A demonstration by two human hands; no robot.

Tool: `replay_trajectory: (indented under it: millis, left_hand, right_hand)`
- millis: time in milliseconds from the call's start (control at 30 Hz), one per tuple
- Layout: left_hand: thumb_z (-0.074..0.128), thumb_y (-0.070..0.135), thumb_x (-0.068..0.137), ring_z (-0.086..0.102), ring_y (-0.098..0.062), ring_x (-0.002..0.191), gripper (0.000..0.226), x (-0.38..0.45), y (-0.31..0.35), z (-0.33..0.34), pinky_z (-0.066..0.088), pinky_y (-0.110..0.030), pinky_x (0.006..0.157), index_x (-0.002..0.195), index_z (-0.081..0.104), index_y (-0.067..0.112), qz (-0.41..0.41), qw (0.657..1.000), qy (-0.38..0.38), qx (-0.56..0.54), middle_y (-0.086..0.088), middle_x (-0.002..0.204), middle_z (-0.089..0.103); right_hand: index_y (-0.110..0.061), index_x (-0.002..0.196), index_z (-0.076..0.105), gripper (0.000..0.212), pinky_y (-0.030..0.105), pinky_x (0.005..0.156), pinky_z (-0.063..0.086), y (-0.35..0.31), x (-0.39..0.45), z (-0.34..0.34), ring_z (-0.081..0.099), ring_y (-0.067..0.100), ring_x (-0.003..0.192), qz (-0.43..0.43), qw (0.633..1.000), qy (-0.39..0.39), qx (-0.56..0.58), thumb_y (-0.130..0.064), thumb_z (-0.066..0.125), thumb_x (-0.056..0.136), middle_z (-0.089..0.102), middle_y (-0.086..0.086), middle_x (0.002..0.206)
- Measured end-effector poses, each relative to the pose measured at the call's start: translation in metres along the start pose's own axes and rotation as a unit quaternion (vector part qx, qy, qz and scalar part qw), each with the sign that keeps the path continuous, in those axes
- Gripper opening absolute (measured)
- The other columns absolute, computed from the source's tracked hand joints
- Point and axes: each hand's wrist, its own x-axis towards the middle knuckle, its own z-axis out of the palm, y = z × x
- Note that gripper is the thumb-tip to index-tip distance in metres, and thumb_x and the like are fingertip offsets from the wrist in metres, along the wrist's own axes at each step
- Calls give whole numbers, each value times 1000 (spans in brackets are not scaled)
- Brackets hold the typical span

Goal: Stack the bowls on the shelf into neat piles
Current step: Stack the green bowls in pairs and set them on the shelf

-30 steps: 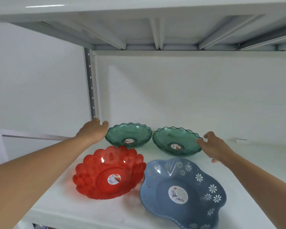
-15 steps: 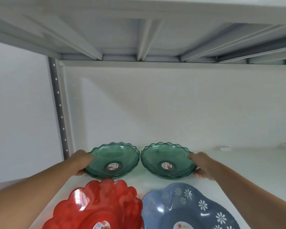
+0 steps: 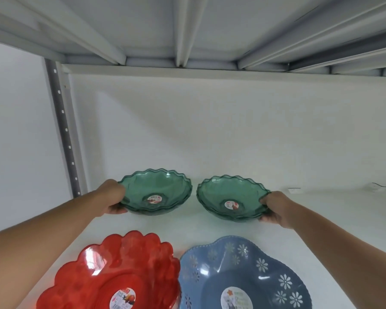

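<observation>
Two clear green bowls with wavy rims sit side by side at the back of the white shelf (image 3: 321, 219). My left hand (image 3: 113, 200) grips the left rim of the left green bowl (image 3: 163, 188). My right hand (image 3: 275, 209) grips the right rim of the right green bowl (image 3: 223, 192). Each green bowl seems to be more than one nested together. At the front stand a red scalloped bowl (image 3: 112, 268) and, to its right, a blue bowl (image 3: 243, 275) with flower cut-outs; both are cut off by the bottom edge.
A grey perforated upright post (image 3: 65, 134) stands at the shelf's back left. The ribbed underside of the upper shelf (image 3: 187, 30) hangs overhead. A small white tag (image 3: 294, 190) lies at the back right by the wall.
Both hands went from reaching beside the green bowls to closing on their outer rims. The two bowls now sit slightly apart, and the view has moved closer and tilted upward.
</observation>
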Motion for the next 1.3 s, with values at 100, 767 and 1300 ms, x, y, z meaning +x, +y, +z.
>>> replay_trajectory:
  millis: [100,767,1300]
  left_hand:
    - [47,0,99,71,-28,48,22,-9,22,22,59,-32,44,96,67,-7,20,1000,-18,-6,-15,58,74]
    - [52,1,101,68,-27,45,15,-161,129,289,54,-27,36,96,65,-1,22,997,-7,-75,-21,84,72]
    - [48,-1,100,68,-35,62,14,-173,190,415,55,-33,33,96,61,0,32,993,-30,-114,-21,86,69]
  right_hand:
    - [6,108,60,18,33,41,60,0,-5,-20,67,31,46,-4,1000,27,4,0,44,106,72,26,89]
    - [-2,90,63,23,28,36,55,82,5,-307,62,29,33,-24,994,103,36,-4,41,97,71,21,76]
    - [-1,97,58,19,37,51,64,102,35,-448,63,30,36,-5,976,197,90,-6,40,100,72,23,82]
